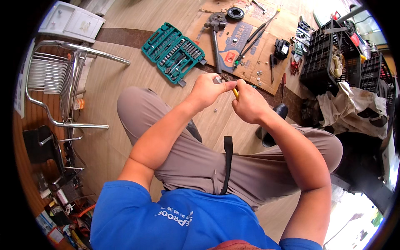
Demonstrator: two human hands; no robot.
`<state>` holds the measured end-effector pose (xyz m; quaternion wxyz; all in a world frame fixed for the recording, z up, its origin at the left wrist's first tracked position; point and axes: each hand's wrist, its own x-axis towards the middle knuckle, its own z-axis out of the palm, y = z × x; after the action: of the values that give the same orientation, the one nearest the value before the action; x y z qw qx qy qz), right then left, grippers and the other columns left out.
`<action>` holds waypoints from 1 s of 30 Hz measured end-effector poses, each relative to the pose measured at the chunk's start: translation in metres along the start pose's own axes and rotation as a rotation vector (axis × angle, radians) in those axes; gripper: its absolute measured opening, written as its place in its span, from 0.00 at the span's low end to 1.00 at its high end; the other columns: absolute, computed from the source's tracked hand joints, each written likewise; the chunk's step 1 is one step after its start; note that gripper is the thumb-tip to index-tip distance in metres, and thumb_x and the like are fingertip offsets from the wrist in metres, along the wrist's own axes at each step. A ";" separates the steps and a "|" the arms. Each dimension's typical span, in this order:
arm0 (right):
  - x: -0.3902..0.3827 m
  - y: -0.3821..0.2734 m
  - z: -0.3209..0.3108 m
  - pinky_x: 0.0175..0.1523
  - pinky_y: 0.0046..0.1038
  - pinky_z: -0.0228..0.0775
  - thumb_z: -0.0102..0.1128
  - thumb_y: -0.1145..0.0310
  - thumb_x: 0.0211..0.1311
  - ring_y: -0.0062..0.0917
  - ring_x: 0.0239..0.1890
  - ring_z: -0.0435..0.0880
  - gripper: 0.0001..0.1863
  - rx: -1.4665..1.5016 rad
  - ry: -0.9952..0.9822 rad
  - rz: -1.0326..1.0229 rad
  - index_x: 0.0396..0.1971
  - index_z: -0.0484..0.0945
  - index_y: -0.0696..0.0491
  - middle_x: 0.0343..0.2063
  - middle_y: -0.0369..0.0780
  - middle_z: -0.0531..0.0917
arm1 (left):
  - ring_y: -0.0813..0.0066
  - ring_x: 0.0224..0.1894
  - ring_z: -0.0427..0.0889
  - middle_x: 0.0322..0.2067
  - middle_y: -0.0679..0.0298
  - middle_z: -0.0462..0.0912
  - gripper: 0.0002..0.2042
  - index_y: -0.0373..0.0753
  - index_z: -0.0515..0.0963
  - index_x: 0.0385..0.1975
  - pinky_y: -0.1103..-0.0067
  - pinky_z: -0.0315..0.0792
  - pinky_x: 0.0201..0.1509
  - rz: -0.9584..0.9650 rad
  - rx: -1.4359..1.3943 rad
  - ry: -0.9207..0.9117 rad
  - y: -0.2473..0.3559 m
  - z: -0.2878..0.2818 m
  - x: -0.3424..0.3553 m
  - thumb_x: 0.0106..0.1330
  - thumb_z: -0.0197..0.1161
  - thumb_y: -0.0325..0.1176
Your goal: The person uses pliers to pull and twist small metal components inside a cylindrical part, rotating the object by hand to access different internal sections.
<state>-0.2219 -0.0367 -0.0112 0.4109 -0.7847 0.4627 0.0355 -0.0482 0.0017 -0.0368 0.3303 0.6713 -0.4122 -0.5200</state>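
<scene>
My left hand (208,91) is closed around a small silver-grey metal part (217,80), mostly hidden by the fingers. Close beside it, my right hand (253,103) grips a tool with a yellow handle (236,92); its working end is hard to make out between the two hands. Both hands meet above the floor in front of my knees. Just beyond them lies a flattened cardboard sheet (287,25), with a hammer (216,39) on it near its left side. Left of the cardboard, a green socket set case (173,54) lies open, filled with sockets and bits.
The cardboard also carries a black ring-shaped part (236,13), long black rods (258,35), a black block-shaped part (282,48) and a screwdriver (273,66). Black crates (316,58) and a dirty cloth (350,108) stand at the right. A metal-framed chair (75,83) is at the left.
</scene>
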 end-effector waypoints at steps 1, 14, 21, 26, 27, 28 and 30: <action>0.000 0.000 0.002 0.55 0.46 0.69 0.51 0.70 0.57 0.51 0.50 0.77 0.15 0.003 0.024 0.011 0.42 0.67 0.62 0.42 0.59 0.78 | 0.84 0.22 0.68 0.17 0.67 0.76 0.21 0.33 0.78 0.22 0.78 0.66 0.26 0.012 0.003 0.007 -0.002 0.000 0.002 0.55 0.76 0.47; 0.007 0.002 0.009 0.53 0.48 0.70 0.53 0.72 0.56 0.54 0.47 0.79 0.14 -0.083 0.176 -0.010 0.41 0.68 0.62 0.40 0.60 0.78 | 0.84 0.22 0.70 0.18 0.68 0.79 0.18 0.35 0.80 0.23 0.79 0.66 0.26 0.103 0.042 0.038 0.009 0.000 0.003 0.56 0.75 0.45; 0.008 0.004 -0.010 0.54 0.45 0.68 0.53 0.72 0.54 0.53 0.48 0.77 0.16 0.073 -0.102 -0.089 0.41 0.66 0.62 0.40 0.60 0.78 | 0.82 0.21 0.71 0.18 0.65 0.79 0.22 0.33 0.79 0.22 0.77 0.68 0.26 0.051 0.133 0.004 0.001 -0.008 0.002 0.54 0.76 0.49; 0.006 0.012 -0.014 0.55 0.44 0.67 0.54 0.71 0.53 0.53 0.50 0.75 0.17 0.088 -0.144 -0.165 0.42 0.66 0.63 0.42 0.60 0.77 | 0.88 0.23 0.68 0.19 0.72 0.76 0.15 0.36 0.81 0.28 0.82 0.65 0.25 0.064 0.215 -0.058 0.007 -0.012 -0.001 0.58 0.74 0.43; 0.006 0.011 -0.014 0.55 0.44 0.67 0.54 0.71 0.53 0.53 0.51 0.75 0.18 0.082 -0.140 -0.170 0.42 0.66 0.63 0.42 0.60 0.77 | 0.88 0.24 0.68 0.20 0.72 0.77 0.15 0.35 0.81 0.29 0.82 0.65 0.26 0.049 0.217 -0.066 0.006 -0.013 -0.001 0.57 0.75 0.42; 0.006 0.010 -0.014 0.55 0.43 0.67 0.54 0.71 0.53 0.53 0.51 0.75 0.18 0.075 -0.135 -0.176 0.42 0.65 0.63 0.42 0.60 0.77 | 0.88 0.24 0.68 0.20 0.72 0.77 0.15 0.35 0.81 0.29 0.82 0.65 0.26 0.065 0.190 -0.069 0.004 -0.013 0.000 0.57 0.75 0.42; 0.004 0.007 -0.014 0.54 0.44 0.67 0.54 0.71 0.52 0.53 0.50 0.75 0.18 0.084 -0.129 -0.153 0.42 0.66 0.62 0.41 0.59 0.77 | 0.88 0.24 0.68 0.21 0.73 0.77 0.15 0.36 0.81 0.29 0.82 0.65 0.26 0.097 0.137 -0.078 0.002 -0.012 0.001 0.56 0.76 0.41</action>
<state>-0.2298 -0.0503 -0.0084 0.4740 -0.7958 0.3751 0.0349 -0.0364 0.0001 -0.0328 0.2922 0.6506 -0.4914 -0.4999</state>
